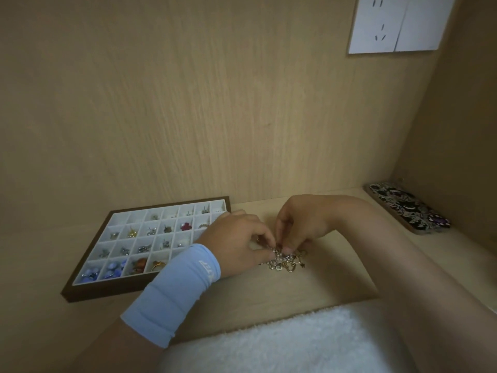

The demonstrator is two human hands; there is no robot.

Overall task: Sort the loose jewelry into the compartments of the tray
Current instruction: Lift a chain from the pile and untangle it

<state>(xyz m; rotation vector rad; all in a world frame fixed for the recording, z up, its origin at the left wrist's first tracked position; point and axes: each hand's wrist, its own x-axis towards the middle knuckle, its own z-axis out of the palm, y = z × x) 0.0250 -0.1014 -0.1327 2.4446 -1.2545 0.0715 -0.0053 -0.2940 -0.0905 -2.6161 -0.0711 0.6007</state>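
Observation:
A brown-framed tray (88, 292) with white compartments lies on the wooden desk at the left. Many of its compartments hold small earrings and beads, blue ones at the front left, a red one near the middle. A tangled pile of loose jewelry (285, 261), silver and gold pieces, lies on the desk to the right of the tray. My left hand (239, 244), with a light blue wrist sleeve, pinches pieces at the pile's left edge. My right hand (301, 224) reaches from the right and pinches pieces at the top of the pile. Both hands' fingertips meet over the pile.
A phone (406, 208) in a black and white patterned case lies at the back right near the side wall. A white fluffy cloth (282, 343) covers the desk's near edge. A white wall socket (395, 22) sits high on the back panel.

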